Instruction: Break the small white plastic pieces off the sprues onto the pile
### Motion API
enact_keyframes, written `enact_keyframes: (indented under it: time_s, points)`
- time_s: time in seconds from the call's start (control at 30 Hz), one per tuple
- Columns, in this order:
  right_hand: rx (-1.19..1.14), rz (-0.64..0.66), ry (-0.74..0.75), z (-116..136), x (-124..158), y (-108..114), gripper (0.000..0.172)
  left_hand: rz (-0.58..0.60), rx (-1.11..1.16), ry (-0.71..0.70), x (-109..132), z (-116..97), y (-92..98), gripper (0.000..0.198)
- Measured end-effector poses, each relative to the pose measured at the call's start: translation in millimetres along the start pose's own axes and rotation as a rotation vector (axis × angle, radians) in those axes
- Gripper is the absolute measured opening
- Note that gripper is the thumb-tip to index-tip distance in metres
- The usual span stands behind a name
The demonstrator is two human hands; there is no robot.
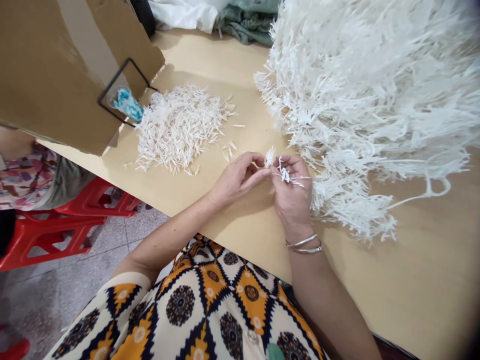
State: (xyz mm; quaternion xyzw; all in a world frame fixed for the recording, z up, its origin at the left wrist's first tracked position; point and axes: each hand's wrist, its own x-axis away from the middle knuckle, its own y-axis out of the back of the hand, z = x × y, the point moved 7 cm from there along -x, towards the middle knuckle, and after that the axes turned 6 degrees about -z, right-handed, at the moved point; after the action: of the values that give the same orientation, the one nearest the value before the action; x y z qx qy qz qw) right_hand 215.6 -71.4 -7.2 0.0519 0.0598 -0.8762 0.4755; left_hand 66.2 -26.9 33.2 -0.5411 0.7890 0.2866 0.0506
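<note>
Both hands met over the tabletop (412, 285). The left hand (234, 177) had its fingers pinched on one white tuft (269, 156). The right hand (291, 192), its wrist bearing two bangles (304, 245), had its fingers grasping one branched strip (287, 175). Two heaps were noted: a pile of cut pieces (180, 127) and a tangled mass (367, 100).

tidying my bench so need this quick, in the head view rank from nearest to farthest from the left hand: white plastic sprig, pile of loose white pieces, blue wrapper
1. white plastic sprig: at the fingertips of the left hand, in its grip.
2. pile of loose white pieces: on the table, up and to its left.
3. blue wrapper: farther left still, beside the cardboard box.
</note>
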Motion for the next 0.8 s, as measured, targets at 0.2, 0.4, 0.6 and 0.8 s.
enact_keyframes:
  time_s: [0.2, 0.4, 0.6, 0.8]
  points:
    - [0.015, 0.014, -0.018, 0, 3, -1, 0.026, 0.021, -0.135, -0.095, -1, -7, -2.8, 0.032]
    - [0.053, -0.004, 0.016, 3, 3, -6, 0.024, 0.075, -0.234, -0.273, 0, -19, -5.7, 0.034]
    - [-0.025, -0.113, -0.030, -5, -1, -6, 0.026, 0.080, -0.308, -0.421, 6, -24, -7.4, 0.029]
    - [-0.126, -0.181, -0.136, -13, -23, 13, 0.032, 0.111, -0.274, -0.519, 17, -35, -13.7, 0.018]
